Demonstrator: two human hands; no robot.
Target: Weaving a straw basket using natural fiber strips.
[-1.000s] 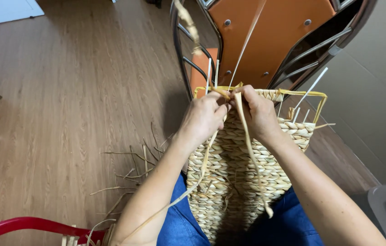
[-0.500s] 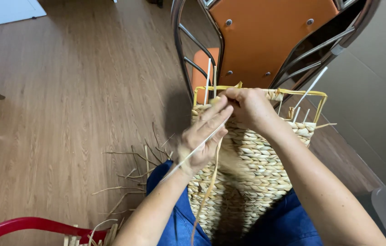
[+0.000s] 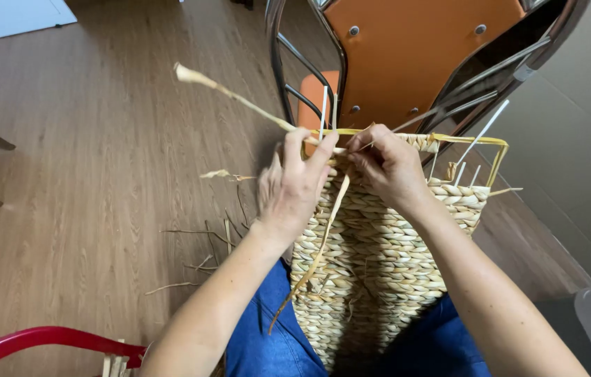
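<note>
Straw-coloured woven basket (image 3: 372, 258) sits on the person's lap btwn the knees, its yellow wire rim (image 3: 466, 139) at the far end, by the orange chair (image 3: 414, 56). Head view: left hand (image 3: 295, 185) now up at the rim w/ fingers closed, pinching a long reed strand (image 3: 233, 95) that runs up and far-left; 0.5 s ago that hand was lower on the basket's left side. Right hand (image 3: 386, 164) stays at the rim, fingers pinched on the weave. Loose straw scraps (image 3: 201, 244) on the wood floor (image 3: 86, 195), left.
</note>
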